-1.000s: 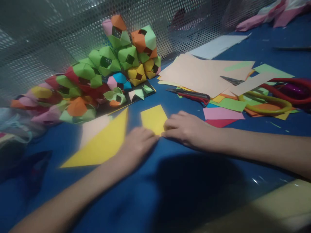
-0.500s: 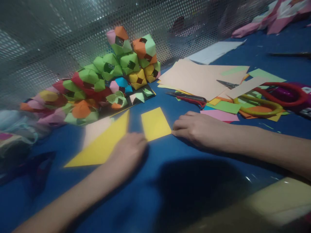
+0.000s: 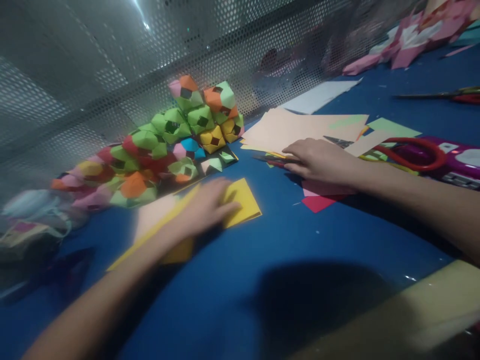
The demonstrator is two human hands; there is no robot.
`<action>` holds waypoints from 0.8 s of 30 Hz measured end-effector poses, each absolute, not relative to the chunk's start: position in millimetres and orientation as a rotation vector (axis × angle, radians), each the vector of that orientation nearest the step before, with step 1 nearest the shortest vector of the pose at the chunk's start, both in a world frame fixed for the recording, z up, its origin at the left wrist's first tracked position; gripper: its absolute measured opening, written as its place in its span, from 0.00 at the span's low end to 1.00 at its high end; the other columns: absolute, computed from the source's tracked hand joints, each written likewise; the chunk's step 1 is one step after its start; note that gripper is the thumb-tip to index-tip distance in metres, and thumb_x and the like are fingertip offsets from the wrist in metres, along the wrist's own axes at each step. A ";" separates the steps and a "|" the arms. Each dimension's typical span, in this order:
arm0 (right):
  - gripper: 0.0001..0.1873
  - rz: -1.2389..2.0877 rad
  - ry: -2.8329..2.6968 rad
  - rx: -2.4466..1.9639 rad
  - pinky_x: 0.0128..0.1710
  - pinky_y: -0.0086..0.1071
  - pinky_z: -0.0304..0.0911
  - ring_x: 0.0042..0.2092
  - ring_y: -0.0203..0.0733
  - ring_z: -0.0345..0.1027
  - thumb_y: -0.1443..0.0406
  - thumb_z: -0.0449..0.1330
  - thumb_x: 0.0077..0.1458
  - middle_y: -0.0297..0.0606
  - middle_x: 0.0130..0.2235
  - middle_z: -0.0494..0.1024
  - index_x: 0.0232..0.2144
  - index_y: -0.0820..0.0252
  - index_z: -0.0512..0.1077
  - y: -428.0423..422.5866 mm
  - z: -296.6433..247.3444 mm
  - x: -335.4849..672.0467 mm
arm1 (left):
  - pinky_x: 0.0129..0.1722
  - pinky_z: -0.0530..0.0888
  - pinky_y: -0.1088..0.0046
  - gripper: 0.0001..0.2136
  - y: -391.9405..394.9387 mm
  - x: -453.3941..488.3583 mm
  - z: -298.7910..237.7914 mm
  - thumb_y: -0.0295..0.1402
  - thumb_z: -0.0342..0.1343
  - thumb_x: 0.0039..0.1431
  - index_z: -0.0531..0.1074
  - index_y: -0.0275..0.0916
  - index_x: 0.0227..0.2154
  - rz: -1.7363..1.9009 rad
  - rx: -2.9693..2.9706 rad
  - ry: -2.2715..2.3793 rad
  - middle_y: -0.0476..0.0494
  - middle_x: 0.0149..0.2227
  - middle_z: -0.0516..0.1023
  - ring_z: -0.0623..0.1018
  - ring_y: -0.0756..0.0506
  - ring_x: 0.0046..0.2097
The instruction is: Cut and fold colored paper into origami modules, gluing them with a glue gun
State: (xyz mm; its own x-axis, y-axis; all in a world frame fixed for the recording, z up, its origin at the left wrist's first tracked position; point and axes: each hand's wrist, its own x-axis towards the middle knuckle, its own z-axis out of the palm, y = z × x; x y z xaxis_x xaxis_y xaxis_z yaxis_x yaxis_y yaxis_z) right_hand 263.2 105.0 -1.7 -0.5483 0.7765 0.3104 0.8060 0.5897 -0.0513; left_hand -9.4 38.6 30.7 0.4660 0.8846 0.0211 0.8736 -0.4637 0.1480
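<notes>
My left hand [image 3: 204, 207] lies over a small yellow paper square [image 3: 244, 199], thumb apart from the other fingers, which rest on the paper; it is open and a little blurred. Under its wrist and forearm is a larger folded yellow sheet [image 3: 131, 255], mostly covered now. My right hand [image 3: 317, 159] is over the dark-bladed scissors [image 3: 269, 161] by the paper pile. Its thumb and fingers close about their handle end, which is hidden, while the blades point left on the table.
Folded paper modules [image 3: 172, 124] are stacked before a perforated metal panel [image 3: 240, 70]. Peach sheets [image 3: 300, 127] lie at the back, beside more scissors with red handles [image 3: 427, 155] and a purple packet [image 3: 461, 157]. A pale face mask [image 3: 33, 207] is far left.
My right hand has gone from beside the yellow square up to the scissors. My left hand has shifted right onto the square and spread its fingers. The view has tilted slightly.
</notes>
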 end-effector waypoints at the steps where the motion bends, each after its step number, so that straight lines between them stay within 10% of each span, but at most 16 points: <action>1: 0.15 -0.124 -2.523 -1.334 0.33 0.38 0.56 0.37 0.49 0.67 0.60 0.51 0.60 0.49 0.37 0.76 0.40 0.64 0.72 105.2 -2.5 263.1 | 0.51 0.69 0.58 0.25 44.5 -7.8 27.1 0.47 0.50 0.59 0.63 0.34 0.54 0.123 2.547 1.564 0.34 0.55 0.69 0.71 0.38 0.53; 24: 0.11 0.073 -2.629 -1.087 0.31 0.35 0.54 0.32 0.43 0.66 0.64 0.55 0.53 0.38 0.31 0.77 0.36 0.53 0.77 96.7 8.3 270.7 | 0.55 0.65 0.53 0.27 36.6 -6.3 1.9 0.44 0.57 0.54 0.63 0.34 0.54 0.362 2.506 1.720 0.34 0.55 0.68 0.67 0.37 0.57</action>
State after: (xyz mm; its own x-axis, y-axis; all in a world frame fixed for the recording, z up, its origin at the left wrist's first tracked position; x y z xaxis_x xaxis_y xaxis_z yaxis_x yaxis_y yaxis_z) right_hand 270.7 96.7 8.3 -0.6712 0.6978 0.2503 0.6828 0.7134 -0.1580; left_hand -6.3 36.6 1.9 0.3415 0.9282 0.1480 0.9091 -0.3661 0.1986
